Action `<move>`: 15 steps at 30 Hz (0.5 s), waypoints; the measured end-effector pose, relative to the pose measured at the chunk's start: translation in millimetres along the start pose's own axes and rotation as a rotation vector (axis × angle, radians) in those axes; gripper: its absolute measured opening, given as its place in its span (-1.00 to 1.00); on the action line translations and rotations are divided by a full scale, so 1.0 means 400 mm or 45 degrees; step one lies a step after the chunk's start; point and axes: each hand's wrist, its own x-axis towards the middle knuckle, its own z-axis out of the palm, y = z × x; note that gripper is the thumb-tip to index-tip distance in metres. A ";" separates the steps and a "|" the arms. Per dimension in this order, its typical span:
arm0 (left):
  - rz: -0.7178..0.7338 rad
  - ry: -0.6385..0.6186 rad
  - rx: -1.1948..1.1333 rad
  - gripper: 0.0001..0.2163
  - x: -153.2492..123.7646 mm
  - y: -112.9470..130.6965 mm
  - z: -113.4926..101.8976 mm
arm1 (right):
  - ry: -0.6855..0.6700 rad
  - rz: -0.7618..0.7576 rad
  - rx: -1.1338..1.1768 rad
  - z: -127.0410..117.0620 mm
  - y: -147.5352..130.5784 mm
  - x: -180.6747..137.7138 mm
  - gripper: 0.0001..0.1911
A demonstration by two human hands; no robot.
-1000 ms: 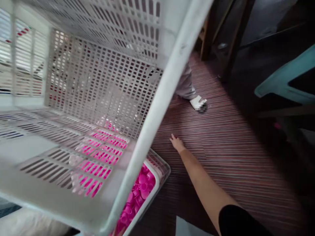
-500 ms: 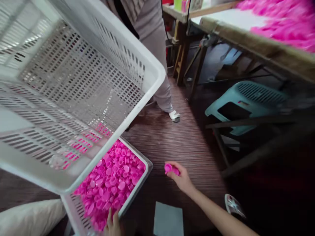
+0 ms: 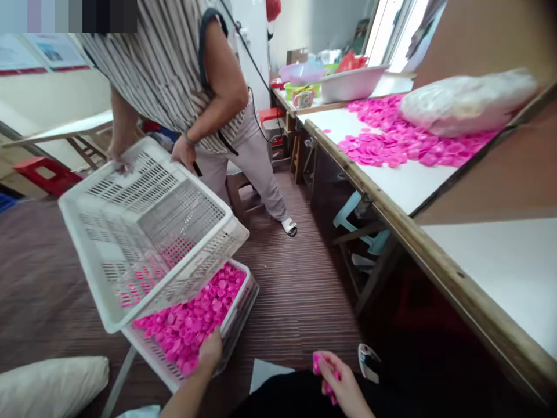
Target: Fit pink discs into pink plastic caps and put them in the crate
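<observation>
We see the lower crate [image 3: 152, 355] at near left on the striped floor [image 3: 278, 290], holding a heap of pink caps [image 3: 191, 322]. The left hand [image 3: 211, 351] lies at its right side; with its fingertips hidden, we cannot tell whether that grip is closed. The right hand [image 3: 343, 386], nearer and to the right, grips a few pink pieces [image 3: 317, 363]. Beyond, a co-worker's hands [image 3: 185, 152] hold the tilted upper crate [image 3: 89, 261] by its far side, its near edge over the heap. We judge three hazards: a slip of the co-worker's hold could drop that edge onto the left hand; a knock could spill caps over the rim; and a loosened right grip could scatter its pieces across the floor.
</observation>
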 end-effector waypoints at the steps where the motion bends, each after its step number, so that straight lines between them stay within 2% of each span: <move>1: -0.022 -0.024 0.037 -0.74 0.006 0.041 0.010 | 0.009 0.002 -0.023 -0.013 0.020 0.007 -0.52; 4: -0.072 -0.074 0.112 -0.70 0.024 0.164 0.038 | -0.019 -0.010 -0.048 -0.028 0.035 0.030 -0.52; 8: -0.085 -0.108 0.157 -0.70 0.033 0.303 0.062 | 0.038 -0.013 -0.013 -0.024 0.028 0.058 -0.49; 15: -0.020 -0.197 0.204 -0.67 0.031 0.472 0.103 | -0.055 -0.050 0.043 -0.004 0.030 0.076 -0.57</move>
